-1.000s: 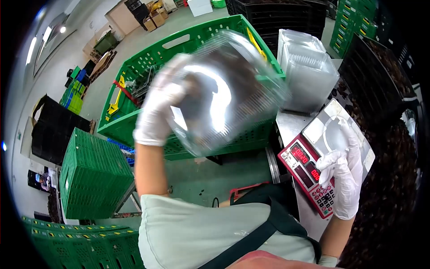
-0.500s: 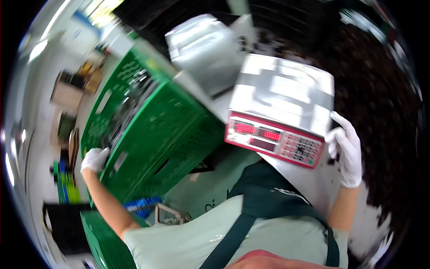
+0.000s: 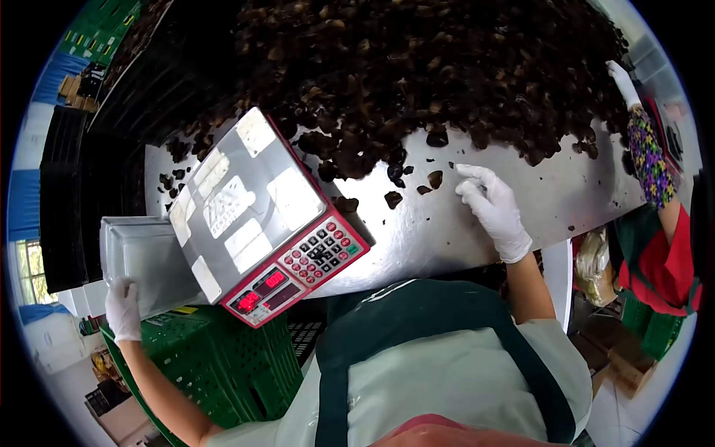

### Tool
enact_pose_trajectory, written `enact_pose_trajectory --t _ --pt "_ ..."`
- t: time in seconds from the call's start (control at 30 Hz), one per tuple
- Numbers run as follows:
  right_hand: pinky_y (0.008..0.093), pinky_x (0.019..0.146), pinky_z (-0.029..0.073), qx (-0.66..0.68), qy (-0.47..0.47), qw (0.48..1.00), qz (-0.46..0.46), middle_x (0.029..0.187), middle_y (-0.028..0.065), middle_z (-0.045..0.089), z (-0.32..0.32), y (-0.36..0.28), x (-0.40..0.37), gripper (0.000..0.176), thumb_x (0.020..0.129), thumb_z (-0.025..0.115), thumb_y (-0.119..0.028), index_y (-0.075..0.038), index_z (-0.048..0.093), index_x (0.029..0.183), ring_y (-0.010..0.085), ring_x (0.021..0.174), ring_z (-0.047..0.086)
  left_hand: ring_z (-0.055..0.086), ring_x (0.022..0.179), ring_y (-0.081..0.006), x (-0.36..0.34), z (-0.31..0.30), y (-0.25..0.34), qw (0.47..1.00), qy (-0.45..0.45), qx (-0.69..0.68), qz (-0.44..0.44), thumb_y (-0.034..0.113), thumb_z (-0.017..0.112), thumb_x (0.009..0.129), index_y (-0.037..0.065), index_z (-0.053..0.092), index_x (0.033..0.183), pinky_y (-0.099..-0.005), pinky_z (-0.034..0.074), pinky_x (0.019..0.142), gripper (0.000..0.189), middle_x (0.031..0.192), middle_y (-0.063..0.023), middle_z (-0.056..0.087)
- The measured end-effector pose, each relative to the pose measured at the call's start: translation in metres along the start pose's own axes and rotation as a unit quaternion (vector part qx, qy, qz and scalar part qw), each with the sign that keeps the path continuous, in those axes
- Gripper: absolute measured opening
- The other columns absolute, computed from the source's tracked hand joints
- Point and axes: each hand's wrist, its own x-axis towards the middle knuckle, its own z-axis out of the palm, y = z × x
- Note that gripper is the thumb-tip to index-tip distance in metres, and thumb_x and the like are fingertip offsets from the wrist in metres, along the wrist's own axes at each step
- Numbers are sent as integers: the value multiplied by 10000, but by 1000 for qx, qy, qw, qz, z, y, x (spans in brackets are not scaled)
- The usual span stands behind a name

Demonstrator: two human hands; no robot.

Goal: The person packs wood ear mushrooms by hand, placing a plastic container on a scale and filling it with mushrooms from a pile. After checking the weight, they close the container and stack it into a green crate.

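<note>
No longer holding up the filled tub, the white-gloved left hand (image 3: 123, 309) is laying open fingers on the stack of empty clear plastic tubs (image 3: 145, 257) beside the red steel-topped scale (image 3: 246, 205), while the right hand (image 3: 493, 211), off the scale, open and empty, is reaching towards loose dark dried pieces (image 3: 436, 179) on the steel bench (image 3: 573, 194).

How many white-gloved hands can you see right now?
3: the left hand on the clear container stack, the right hand on the steel table, a co-worker's hand far right by the dark pile. The co-worker's other hand is hidden.
</note>
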Motion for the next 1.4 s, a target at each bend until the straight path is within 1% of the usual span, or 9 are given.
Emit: enact_pose_trajectory --t 0.17,0.33,0.4,0.47,0.6,0.87,1.1,1.2,1.4 --pt "452 1130 386 -353 -10 880 -317 1465 162 509 34 -28 45 710 844 776 -273 -158 500 1488 309 1353 473 497 651 -107 12 -32 -17 983 15 -143 -115 175 716 915 4 626 843 -292 436 631 206 715 3 593" --pt "657 1204 194 -490 -69 779 -386 1676 123 213 103 -37 96 940 786 786 -544 -339 332 1584 386 1538 173 499 837 -93 -28 -57 83 900 248 -328 -146 170 554 1050 37 663 1188 -243 419 794 221 913 8 565" --pt "672 1201 189 -515 -59 759 -393 1680 107 207 118 -45 113 922 808 752 -576 -344 318 1588 379 1539 168 562 863 -112 -50 -12 144 824 283 -488 -47 146 610 1025 42 665 1138 -281 468 802 163 931 3 616" --pt "723 1164 200 -496 43 760 -418 1690 101 204 120 -47 144 857 841 710 -588 -320 357 1574 378 1542 174 651 764 -152 -67 18 183 953 200 -167 152 86 692 937 71 671 1124 -346 533 691 189 988 -26 707" --pt "751 1128 242 -514 93 799 -299 1677 127 221 103 -71 174 820 807 742 -590 -331 439 1524 440 1519 200 628 697 -306 -78 46 258 950 169 -81 248 62 755 791 116 622 907 -387 509 616 184 780 -70 572" --pt "495 973 508 -526 39 751 -397 1434 47 543 108 -44 148 637 796 794 -358 -249 582 1388 274 1283 525 592 657 -273 -87 52 268 936 147 -205 245 97 804 813 110 683 1121 -391 456 574 331 763 -71 580" --pt "346 854 556 -268 22 887 -375 950 61 702 88 -60 191 291 857 746 -251 -117 726 1114 245 937 690 696 924 -307 -96 62 229 913 226 -283 189 65 703 874 96 677 1224 -361 559 787 352 1050 -147 689" --pt "226 586 470 40 -71 994 -76 869 -11 692 61 -102 177 289 919 730 -290 -74 739 1110 40 688 568 632 1134 -336 -93 75 211 914 236 -296 144 89 629 939 77 644 1330 -399 528 939 392 1251 -204 630" --pt "147 399 345 370 -243 897 -1 1117 36 679 58 -123 157 285 980 651 -251 -50 640 1182 67 658 518 466 1362 -374 -74 88 219 878 150 -433 142 80 582 956 33 569 1397 -456 316 1161 444 1460 -217 506"
